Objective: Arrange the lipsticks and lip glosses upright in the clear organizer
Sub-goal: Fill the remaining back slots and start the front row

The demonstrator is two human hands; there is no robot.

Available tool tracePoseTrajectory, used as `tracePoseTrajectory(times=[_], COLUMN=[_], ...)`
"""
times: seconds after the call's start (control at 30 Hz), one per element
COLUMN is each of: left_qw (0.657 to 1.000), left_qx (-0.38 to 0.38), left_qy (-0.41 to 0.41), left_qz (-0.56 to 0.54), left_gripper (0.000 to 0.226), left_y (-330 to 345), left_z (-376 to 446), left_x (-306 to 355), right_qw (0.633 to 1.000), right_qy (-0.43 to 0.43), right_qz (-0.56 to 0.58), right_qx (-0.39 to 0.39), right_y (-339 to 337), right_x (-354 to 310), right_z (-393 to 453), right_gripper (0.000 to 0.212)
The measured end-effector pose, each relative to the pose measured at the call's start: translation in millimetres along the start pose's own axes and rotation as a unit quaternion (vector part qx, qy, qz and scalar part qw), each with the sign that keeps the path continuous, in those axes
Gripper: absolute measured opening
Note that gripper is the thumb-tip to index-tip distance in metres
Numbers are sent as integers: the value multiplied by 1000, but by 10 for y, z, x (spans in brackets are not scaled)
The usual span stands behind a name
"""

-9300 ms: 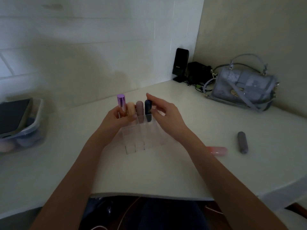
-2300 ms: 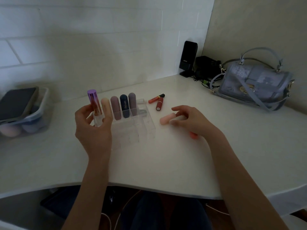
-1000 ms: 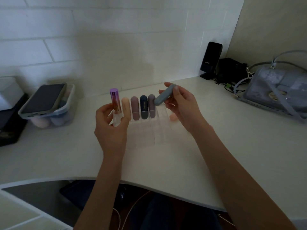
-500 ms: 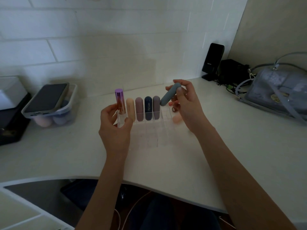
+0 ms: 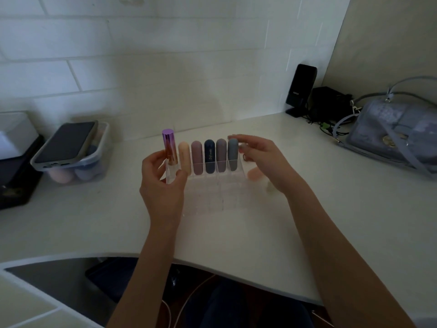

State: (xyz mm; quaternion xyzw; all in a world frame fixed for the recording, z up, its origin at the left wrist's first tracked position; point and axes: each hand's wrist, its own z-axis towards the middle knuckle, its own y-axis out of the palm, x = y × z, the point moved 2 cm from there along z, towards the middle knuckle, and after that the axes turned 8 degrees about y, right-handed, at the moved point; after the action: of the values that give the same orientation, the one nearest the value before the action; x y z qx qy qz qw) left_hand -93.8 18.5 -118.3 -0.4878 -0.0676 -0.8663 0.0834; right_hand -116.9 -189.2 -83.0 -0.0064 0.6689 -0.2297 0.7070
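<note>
6 lipstick tubes upright in 1 clear organizer (image 5: 212,192); 1 peach tube lying on desk (image 5: 254,175); 1 phone (image 5: 66,142); 1 handbag (image 5: 397,136); 2 hands

White desk (image 5: 331,209), curved front edge. On it: clear organizer (image 5: 212,185) center; plastic tub (image 5: 94,166) w/ phone on top, far left; black speaker (image 5: 299,91) at back; grey handbag (image 5: 397,131) far right; peach lipstick (image 5: 254,176) lying just right of organizer.
</note>
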Motion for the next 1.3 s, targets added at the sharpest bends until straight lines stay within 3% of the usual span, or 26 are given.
tracePoseTrajectory(times=[0.13,0.3,0.43,0.77,0.87,0.97,1.1,1.2,1.3], left_qw=[1000,1000,1000,1000,1000,999,998,996,995], left_qx=[6,5,-1,-1,23,48,57,73,90], left_qy=[3,-4,-4,-2,-9,-12,-13,-11,-8], left_qz=[5,4,3,15,11,21,37,45,49], left_gripper=[40,39,40,43,43,45,51,49,47], left_y=[8,14,12,3,-22,-82,-112,-87,-67], left_z=[2,-12,-12,1,6,37,115,134,136], left_x=[10,22,22,-4,19,1,-46,-34,-18], right_qw=[995,977,948,958,972,966,953,942,937], right_qy=[40,138,215,205,133,100,102,89,75], right_qz=[-13,-153,-236,-201,-187,-224,-281,-319,-339], right_qx=[90,-57,-14,2,41,78,42,56,22], right_y=[-200,-431,-472,-513,-484,-413,-291,-204,-55], right_x=[64,183,274,338,254,230,301,313,295], right_z=[-4,-49,-37,-31,23,159,324,496,665], right_gripper=[40,34,47,44,17,28,55,47,36])
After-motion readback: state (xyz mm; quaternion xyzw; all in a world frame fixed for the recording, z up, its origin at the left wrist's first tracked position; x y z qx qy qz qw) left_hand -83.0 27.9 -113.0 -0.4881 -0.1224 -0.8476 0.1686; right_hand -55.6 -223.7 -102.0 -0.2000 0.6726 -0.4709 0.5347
